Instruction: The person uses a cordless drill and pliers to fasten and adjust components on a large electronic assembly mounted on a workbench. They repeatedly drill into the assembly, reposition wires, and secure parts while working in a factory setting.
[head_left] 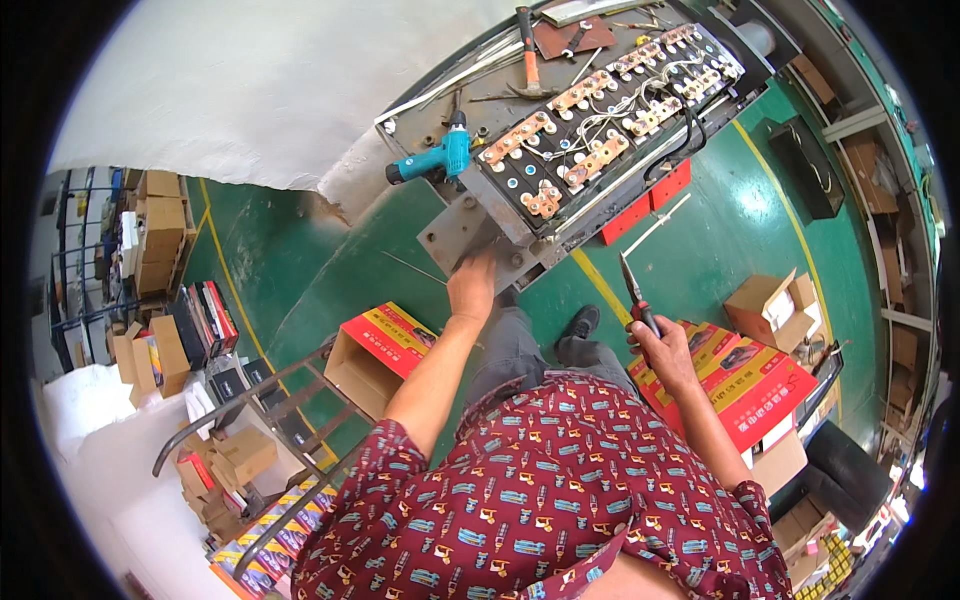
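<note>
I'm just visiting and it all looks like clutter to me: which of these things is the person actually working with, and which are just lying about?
In use: battery pack, touched at its end plate by the left hand; pliers in the right hand.

Lying about: drill, hammer, red cartons, cardboard box.

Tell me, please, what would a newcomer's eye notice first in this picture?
Probably the long open battery pack at top centre, with copper bars and white wires across dark cells. A teal power drill lies at its left end. Below it, the left hand rests on the grey metal plate, and the right hand grips red-handled pliers, tips up.
</note>
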